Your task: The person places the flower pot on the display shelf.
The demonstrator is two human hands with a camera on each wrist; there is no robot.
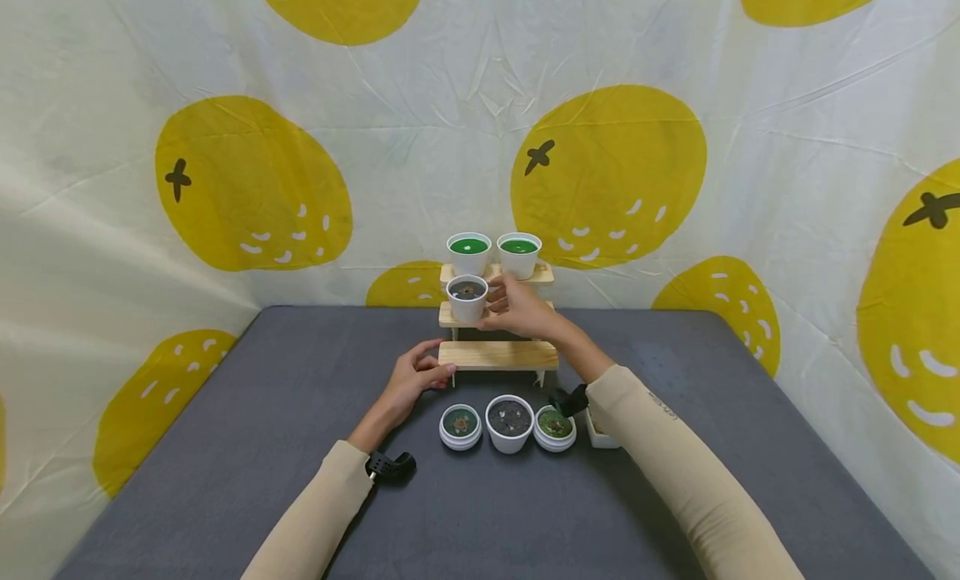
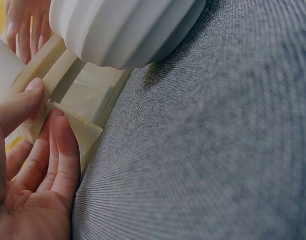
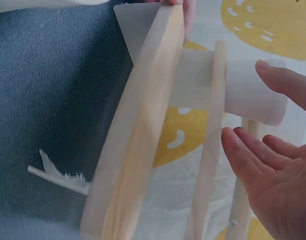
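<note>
Wood stand (image 1: pixel 498 357): three steps, the lowest nearest, the highest far; placed mid-scene on the table.
Cup (image 1: pixel 467 312): white, dark fill, upright at the left end of the middle step.
Right hand (image 1: pixel 527 312): at the cup's right side; thumb and fingers spread wide, the thumb overlapping the cup and the fingertips by the middle step in the right wrist view. Whether any finger presses the cup, cannot tell.
Left hand (image 1: pixel 411 378): narrow grip, thumb and fingers pinching the left end of the lowest step.
Top step: left green pot (image 1: pixel 469 264) and right green pot (image 1: pixel 517 269), side by side, upright.
Near row, left to right: teal pot (image 1: pixel 460 443), grey pot (image 1: pixel 508 445), moss pot (image 1: pixel 555 446), square pot (image 1: pixel 603 440); all on the table, near side of the stand. Square pot partly hidden behind the right sleeve.
Sleeves: beige, left (image 1: pixel 322 505) and right (image 1: pixel 690 480); a black device at each wrist.
Table (image 1: pixel 525 522): dark grey, cloth-like surface.
Backdrop (image 1: pixel 450 105): pale sheet, yellow fruit print, far side.
</note>
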